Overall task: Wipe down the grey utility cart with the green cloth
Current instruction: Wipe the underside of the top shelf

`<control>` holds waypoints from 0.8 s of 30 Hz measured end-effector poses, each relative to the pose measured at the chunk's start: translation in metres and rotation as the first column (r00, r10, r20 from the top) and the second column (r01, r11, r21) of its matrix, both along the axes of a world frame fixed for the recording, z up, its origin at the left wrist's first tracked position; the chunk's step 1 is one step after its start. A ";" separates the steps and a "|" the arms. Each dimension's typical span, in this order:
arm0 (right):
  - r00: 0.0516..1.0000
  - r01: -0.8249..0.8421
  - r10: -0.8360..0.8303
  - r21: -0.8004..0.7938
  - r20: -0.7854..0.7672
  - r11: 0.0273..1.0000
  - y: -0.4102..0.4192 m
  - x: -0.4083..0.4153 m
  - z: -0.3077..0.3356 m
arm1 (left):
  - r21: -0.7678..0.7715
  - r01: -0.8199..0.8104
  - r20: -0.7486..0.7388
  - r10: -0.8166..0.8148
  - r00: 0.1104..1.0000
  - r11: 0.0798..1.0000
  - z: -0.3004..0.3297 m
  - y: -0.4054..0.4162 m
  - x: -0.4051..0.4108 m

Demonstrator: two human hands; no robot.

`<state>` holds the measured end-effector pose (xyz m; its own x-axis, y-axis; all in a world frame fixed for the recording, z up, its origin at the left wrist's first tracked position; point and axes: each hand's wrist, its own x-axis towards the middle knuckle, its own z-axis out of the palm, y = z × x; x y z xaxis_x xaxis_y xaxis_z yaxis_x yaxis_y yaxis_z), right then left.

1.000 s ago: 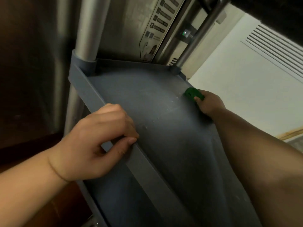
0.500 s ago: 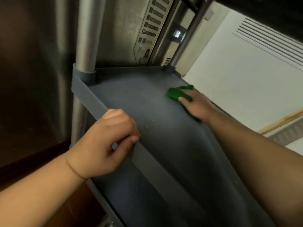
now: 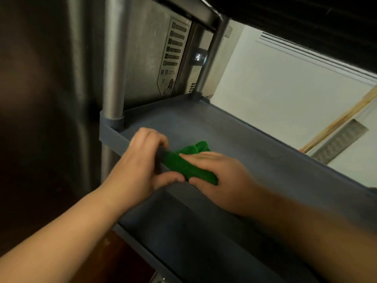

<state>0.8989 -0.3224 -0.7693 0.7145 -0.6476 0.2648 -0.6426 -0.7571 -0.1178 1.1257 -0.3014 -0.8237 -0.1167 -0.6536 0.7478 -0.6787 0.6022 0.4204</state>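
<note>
From the head camera, your left hand (image 3: 142,160) is curled over the near rim of the grey utility cart (image 3: 255,152), fingers hooked onto the inside of the lip and thumb pressed along its outer face, so it grips the shelf edge. Your right hand (image 3: 220,176) lies flat on the green cloth (image 3: 189,164), fingers fairly straight and pointing toward your left hand, palm pressing the cloth down; the thumb shows at the near edge of the cloth, beside the left thumb. It presses rather than clutches, as far as the slightly blurred frame shows.

The cloth is bunched into a long roll lying on the middle shelf right against the near rim. One end touches the fingers of your left hand, the other sticks out beyond your right fingertips toward the middle of the shelf. Most of its length sits under your right palm.

Just beyond your left hand, a metal post (image 3: 114,78) rises from the shelf's corner socket; a second post (image 3: 210,58) stands at the far corner, well beyond both hands. Behind the shelf is a stainless steel appliance (image 3: 146,54) with a panel of labels (image 3: 173,56). Below your hands the lower shelf (image 3: 193,237) of the cart runs under your right forearm. To the right of your right arm is a pale wall (image 3: 285,94) with a vent grille (image 3: 338,146).
</note>
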 end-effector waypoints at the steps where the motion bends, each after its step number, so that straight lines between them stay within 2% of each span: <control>1: 1.000 -0.002 0.002 0.004 0.010 1.000 0.000 0.000 -0.002 | 0.039 0.023 -0.023 -0.022 1.000 0.999 0.002 0.000 0.000; 5: 0.999 -0.027 0.026 -0.042 -0.029 0.999 -0.013 -0.007 -0.003 | 0.082 0.010 -0.069 -0.004 0.998 0.997 -0.001 0.000 -0.001; 8: 0.996 0.014 -0.023 -0.117 -0.081 0.993 -0.028 -0.018 0.002 | 0.019 0.037 0.060 -0.039 0.997 0.999 0.000 -0.003 0.001; 10: 1.000 -0.022 0.021 -0.082 -0.014 0.996 -0.028 -0.021 0.002 | 0.004 0.079 0.102 -0.079 0.992 0.997 0.001 -0.006 0.003; 12: 0.989 -0.130 0.131 -0.024 0.060 0.991 -0.021 -0.018 -0.001 | 0.010 0.113 0.056 -0.114 0.992 0.994 -0.002 -0.008 0.004; 16: 0.966 -0.207 0.206 -0.011 0.153 0.978 -0.021 0.000 -0.005 | -0.031 0.051 0.004 -0.051 0.999 0.998 -0.010 -0.006 0.004; 19: 0.977 -0.162 0.165 -0.033 0.131 0.986 -0.026 0.014 -0.009 | -0.050 -0.011 0.002 0.011 1.000 0.999 -0.009 -0.007 0.008; 24: 0.998 -0.039 0.041 -0.050 0.043 0.998 -0.028 0.024 -0.007 | -0.010 0.073 0.068 -0.072 0.995 0.997 0.001 -0.015 0.031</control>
<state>0.9227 -0.3502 -0.7764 0.7264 -0.6045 0.3270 -0.6070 -0.7874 -0.1073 1.1568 -0.3166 -0.8226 -0.2136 -0.6326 0.7444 -0.6595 0.6555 0.3678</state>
